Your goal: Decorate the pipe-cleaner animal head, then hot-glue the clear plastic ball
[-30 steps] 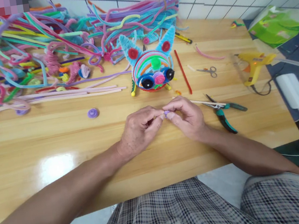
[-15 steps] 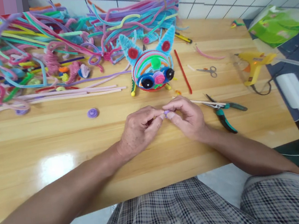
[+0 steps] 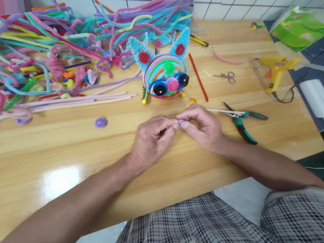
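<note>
Between the fingertips of both hands is a small purple piece point(image 3: 181, 123), mostly covered by the fingers. My left hand point(image 3: 154, 139) pinches it from the left, and my right hand point(image 3: 202, 127) pinches it from the right. Just beyond the hands stands a colourful animal figure point(image 3: 165, 70) with blue ears, red ear centres, black round eyes and a pink nose. A purple coil point(image 3: 100, 122) lies on the table to the left of my left hand. A pale stem point(image 3: 224, 111) passes from near my right hand towards green-handled pliers point(image 3: 244, 129).
Many coloured pipe cleaners point(image 3: 47, 45) cover the back left of the wooden table point(image 3: 102, 207). At right are small scissors point(image 3: 228, 77), a yellow glue gun point(image 3: 277, 69), a green bag point(image 3: 299, 32) and a white box point(image 3: 318, 98). A red stem point(image 3: 198, 77) lies beside the figure.
</note>
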Available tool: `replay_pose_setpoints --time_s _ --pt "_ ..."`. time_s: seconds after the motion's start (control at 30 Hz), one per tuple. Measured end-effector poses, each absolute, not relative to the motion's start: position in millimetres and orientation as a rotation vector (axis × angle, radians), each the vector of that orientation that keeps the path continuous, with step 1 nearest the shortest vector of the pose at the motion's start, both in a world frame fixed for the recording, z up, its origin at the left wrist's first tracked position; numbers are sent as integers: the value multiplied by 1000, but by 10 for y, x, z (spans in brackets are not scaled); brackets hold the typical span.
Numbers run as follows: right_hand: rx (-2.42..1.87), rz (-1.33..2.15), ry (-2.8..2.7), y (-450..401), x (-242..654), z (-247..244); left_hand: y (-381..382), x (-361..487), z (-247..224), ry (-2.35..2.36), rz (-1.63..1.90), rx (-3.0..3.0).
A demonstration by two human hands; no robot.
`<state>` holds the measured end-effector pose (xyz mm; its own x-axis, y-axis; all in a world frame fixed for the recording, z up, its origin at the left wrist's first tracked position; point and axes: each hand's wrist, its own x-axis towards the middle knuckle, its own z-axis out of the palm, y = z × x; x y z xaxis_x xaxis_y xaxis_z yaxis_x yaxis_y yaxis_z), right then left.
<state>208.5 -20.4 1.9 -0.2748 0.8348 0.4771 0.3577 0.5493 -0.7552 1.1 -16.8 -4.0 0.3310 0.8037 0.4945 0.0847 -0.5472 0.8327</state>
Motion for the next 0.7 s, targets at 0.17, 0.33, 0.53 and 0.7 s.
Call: replay_pose_setpoints --time_s 0.17,0.33,0.53,0.7 --pt "-964 617 -1871 -196 2088 11 -170 17 -57 782 1282 1860" --pt "-969 633 -1872 -204 2084 17 -168 12 -43 769 1283 1873" --pt "-956 611 -1883 -199 2090 11 -162 7 -45 774 1281 1894" --pt "-948 631 -1869 -199 2084 19 -163 10 -41 778 1279 1899"
